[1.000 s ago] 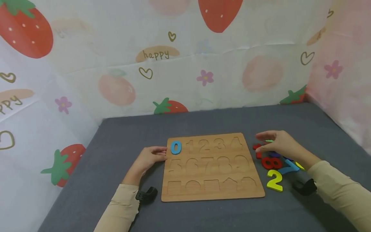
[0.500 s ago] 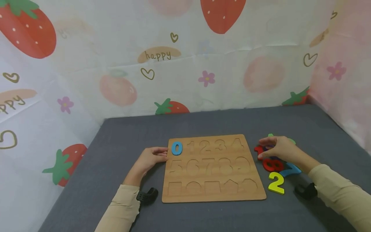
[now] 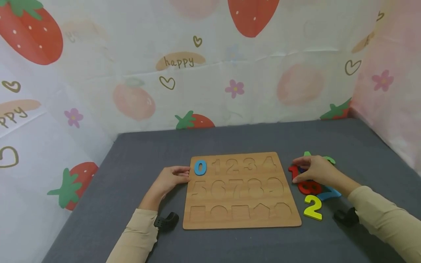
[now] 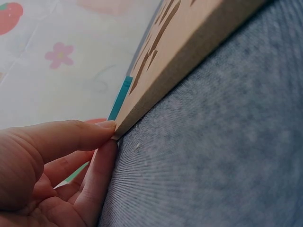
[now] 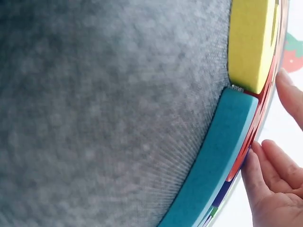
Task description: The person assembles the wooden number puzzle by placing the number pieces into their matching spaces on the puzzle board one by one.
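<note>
At lower centre, the left hand point(image 3: 167, 180) pinches the board point(image 3: 242, 174). At right, the right hand point(image 3: 319, 171) curves over the red one point(image 3: 294, 173); whether it grips is unclear.

Head view: dim, even light; soft shadows on cloth point(image 3: 230, 246) beside both sleeves point(image 3: 385, 217); fine detail smeared. Left wrist view: wall point(image 4: 42, 99) hazy, left hand point(image 4: 52, 168) fairly clear, near cloth blurred. Right wrist view: upper left corner dark, cloth grainy, wall near white; blue 7 point(image 5: 210, 156) bowed by lens.
</note>
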Action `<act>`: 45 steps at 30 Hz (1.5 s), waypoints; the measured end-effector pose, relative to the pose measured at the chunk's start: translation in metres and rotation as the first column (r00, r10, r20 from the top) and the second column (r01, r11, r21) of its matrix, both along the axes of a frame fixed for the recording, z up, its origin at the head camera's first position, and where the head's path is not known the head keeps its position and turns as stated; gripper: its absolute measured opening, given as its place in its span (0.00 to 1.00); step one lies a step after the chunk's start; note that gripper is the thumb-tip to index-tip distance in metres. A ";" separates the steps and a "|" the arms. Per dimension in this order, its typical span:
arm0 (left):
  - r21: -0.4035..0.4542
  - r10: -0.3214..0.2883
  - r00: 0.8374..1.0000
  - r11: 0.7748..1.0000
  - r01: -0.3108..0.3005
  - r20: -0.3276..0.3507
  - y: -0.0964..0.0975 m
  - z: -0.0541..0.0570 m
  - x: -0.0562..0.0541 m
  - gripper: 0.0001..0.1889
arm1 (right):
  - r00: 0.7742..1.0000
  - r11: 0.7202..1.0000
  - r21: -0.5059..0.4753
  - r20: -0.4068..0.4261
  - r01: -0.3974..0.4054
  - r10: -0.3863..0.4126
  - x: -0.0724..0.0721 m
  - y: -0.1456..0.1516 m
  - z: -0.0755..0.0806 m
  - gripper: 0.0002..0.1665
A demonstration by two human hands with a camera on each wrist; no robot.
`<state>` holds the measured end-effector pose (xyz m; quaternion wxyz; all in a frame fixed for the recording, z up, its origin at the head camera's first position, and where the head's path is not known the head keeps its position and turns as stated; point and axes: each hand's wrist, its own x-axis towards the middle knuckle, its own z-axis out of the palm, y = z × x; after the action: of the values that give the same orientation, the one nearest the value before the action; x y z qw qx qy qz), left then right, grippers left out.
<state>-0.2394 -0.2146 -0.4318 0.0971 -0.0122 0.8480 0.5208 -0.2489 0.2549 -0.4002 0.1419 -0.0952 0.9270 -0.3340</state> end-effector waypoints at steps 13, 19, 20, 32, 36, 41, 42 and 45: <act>0.004 0.000 1.000 1.000 0.000 -0.008 -0.001 -0.001 0.000 0.23 | 0.999 0.997 0.074 -0.048 -0.007 0.010 0.000 -0.004 0.000 0.45; 0.012 0.002 1.000 1.000 -0.002 -0.008 0.001 0.002 -0.001 0.23 | 0.998 0.998 0.066 -0.057 -0.006 0.010 0.000 -0.007 0.005 0.46; 0.013 0.002 1.000 1.000 -0.002 -0.007 0.001 0.002 -0.001 0.23 | 0.998 0.998 0.059 -0.055 -0.007 0.010 0.000 -0.009 0.007 0.46; 0.020 0.015 1.000 1.000 -0.015 -0.009 0.000 0.000 -0.002 0.23 | 0.996 0.997 -0.065 -0.086 -0.039 0.034 -0.010 -0.056 0.032 0.39; 0.018 0.016 1.000 1.000 -0.016 -0.009 0.001 0.001 -0.001 0.23 | 0.995 0.990 -0.120 -0.079 -0.074 0.064 -0.015 -0.078 0.035 0.38; 0.029 0.021 1.000 0.999 -0.020 -0.004 0.001 0.001 -0.001 0.23 | 0.990 0.977 -0.174 -0.083 -0.124 0.111 -0.023 -0.104 0.033 0.37; 0.031 0.021 1.000 0.999 -0.021 -0.003 0.001 0.001 -0.001 0.23 | 0.990 0.974 -0.183 -0.084 -0.131 0.117 -0.025 -0.109 0.032 0.37; 0.031 0.018 1.000 0.999 -0.018 -0.004 0.000 0.001 -0.001 0.23 | 0.989 0.968 -0.207 -0.076 -0.140 0.127 -0.029 -0.124 0.029 0.37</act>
<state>-0.2405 -0.2144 -0.4303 0.0907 -0.0173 0.8399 0.5349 -0.2776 0.1306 -0.3710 0.1243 -0.1823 0.8816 -0.4172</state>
